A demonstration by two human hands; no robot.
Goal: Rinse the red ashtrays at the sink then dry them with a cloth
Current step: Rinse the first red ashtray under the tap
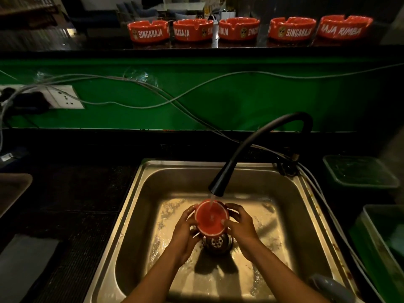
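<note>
The ashtray is held tilted over the drain of the sink, its flat face turned up toward the camera, with water from the tap falling onto it. The left hand and right hand clasp it from either side, fingers curled round its rim.

The likeliest trouble is a slip: the ashtray is wet, gripped only at its edges, and a drop onto the steel could chip it. Water striking the tilted face may also spray outward; cables run along the green wall and one trails past the tap's base, with a socket off to the left, so splashing that far would be a hazard.

Five more ashtrays sit in a row on the ledge above, near its edge, where a careless reach could knock one down. No drying cloth can be made out with any certainty.
</note>
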